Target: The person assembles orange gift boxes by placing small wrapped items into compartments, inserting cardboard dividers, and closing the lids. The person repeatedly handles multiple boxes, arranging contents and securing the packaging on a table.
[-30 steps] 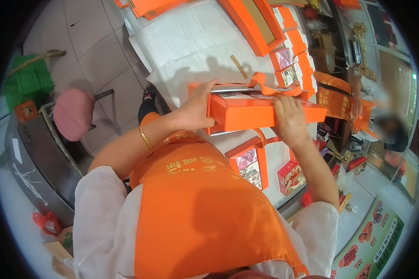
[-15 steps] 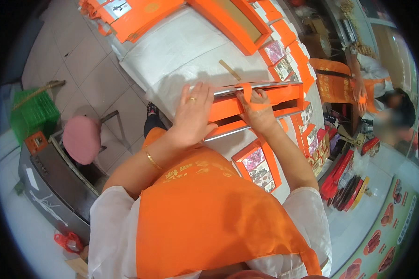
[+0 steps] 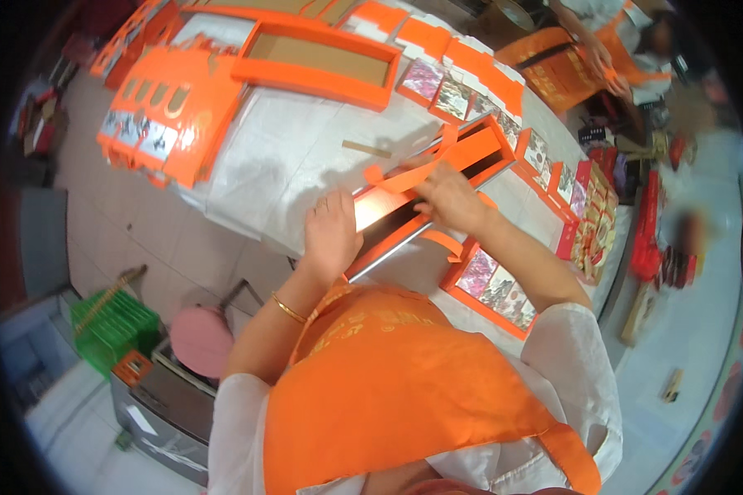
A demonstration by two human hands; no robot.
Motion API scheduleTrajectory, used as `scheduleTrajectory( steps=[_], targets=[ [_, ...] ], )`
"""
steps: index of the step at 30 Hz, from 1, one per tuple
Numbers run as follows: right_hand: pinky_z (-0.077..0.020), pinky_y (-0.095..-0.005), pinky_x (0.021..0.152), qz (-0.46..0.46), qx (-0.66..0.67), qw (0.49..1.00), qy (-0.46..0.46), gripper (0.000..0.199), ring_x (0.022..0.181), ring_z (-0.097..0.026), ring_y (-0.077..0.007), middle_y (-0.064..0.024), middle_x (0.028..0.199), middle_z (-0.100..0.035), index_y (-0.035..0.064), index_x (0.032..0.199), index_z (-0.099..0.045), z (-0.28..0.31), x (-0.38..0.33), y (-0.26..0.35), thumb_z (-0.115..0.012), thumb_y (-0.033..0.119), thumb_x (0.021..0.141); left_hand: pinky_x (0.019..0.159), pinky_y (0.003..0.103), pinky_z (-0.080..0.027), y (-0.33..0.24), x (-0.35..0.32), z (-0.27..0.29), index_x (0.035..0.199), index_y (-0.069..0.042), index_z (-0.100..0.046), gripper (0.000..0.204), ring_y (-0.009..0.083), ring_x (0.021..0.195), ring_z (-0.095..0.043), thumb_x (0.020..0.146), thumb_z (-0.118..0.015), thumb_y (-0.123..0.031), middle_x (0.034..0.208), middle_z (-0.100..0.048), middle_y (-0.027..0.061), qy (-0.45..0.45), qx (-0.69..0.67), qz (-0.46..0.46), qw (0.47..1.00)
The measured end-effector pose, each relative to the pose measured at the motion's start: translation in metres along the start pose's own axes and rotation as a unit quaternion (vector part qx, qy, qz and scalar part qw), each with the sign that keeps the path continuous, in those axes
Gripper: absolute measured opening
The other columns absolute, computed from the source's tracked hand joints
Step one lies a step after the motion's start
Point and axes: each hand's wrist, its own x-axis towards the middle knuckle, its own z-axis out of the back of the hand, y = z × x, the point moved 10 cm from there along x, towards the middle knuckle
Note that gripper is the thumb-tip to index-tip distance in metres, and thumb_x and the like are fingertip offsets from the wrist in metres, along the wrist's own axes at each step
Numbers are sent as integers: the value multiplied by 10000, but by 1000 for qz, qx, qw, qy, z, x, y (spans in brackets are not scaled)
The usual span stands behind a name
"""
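A long orange box [image 3: 381, 208] with silver edges stands tilted on its side before me, its narrow open side up. Against its left end rests my left hand [image 3: 333, 234], fingers stretched and flat rather than wrapped around it. My right hand [image 3: 451, 200] is closed over the box's middle, pinching an orange ribbon strap [image 3: 404, 179] whose loose end sticks out to the left. Its fingertips are partly hidden by the strap and the box opening. Another orange strap [image 3: 444, 242] hangs on the near side.
By my right forearm lies an orange tray of patterned packets [image 3: 497, 289]. An open orange box [image 3: 318, 64] and stacked orange cartons [image 3: 169, 111] sit at the far side. A brown strip [image 3: 366, 149] lies on the white-covered table [image 3: 276, 157]. A co-worker's hand [image 3: 600, 59] is at far right.
The box has turned, its right end swinging away from me. My right hand has drawn the strap out leftward, and my left hand has moved down with the box's left end.
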Motion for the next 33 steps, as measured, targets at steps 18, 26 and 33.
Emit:
scheduleTrajectory(
  steps=[18, 26, 33],
  targets=[
    [-435, -438, 954, -121, -128, 984, -30, 724, 1116, -535, -324, -123, 1108, -572, 87, 1202, -530, 44, -40, -126, -902, 227, 597, 750, 457, -510, -1, 13, 27, 990, -25, -527, 542, 364, 917, -607, 656, -880, -265, 987, -588, 163, -26, 34, -63, 997],
    [-443, -429, 844, -142, -124, 977, -99, 539, 988, -548, -300, -107, 995, -556, 87, 982, -562, 33, -39, -30, -876, 283, 590, 740, 435, -487, 75, 4, 57, 933, -61, -508, 529, 336, 853, -593, 644, -874, -310, 915, -558, 137, -28, 106, -172, 979],
    [-432, -424, 903, -219, -100, 970, -39, 634, 1039, -555, -299, -94, 1024, -588, 94, 1025, -570, -1, -23, -69, -920, 333, 553, 757, 432, -484, 81, 54, 41, 908, -51, -533, 539, 319, 866, -605, 641, -883, -362, 908, -590, 129, -8, 87, -187, 978]
  ],
)
